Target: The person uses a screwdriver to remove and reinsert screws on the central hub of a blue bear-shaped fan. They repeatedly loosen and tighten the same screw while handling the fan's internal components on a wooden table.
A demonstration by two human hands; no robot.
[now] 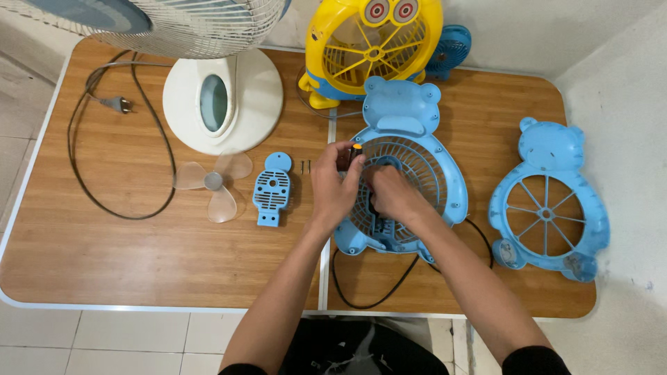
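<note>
Left hand [335,186] clamps an orange-tipped screwdriver [356,150]; right hand [390,194] grips the blue bear-shaped fan housing [445,173] at its centre. Matching front grille [549,201] lies at three o'clock on the tabletop [104,257].

Two hands, left [335,186] and right [392,196], one screwdriver [356,154]. Three blue bear-shaped fan shells: rear grille [417,149], front grille [549,198], small back cover [273,189]. One clear propeller [214,182], two screws [305,165]. Three whole fans: white [222,97], yellow [372,48], small blue [449,48]. One plug [117,104]. Two tabletops [139,250].
</note>
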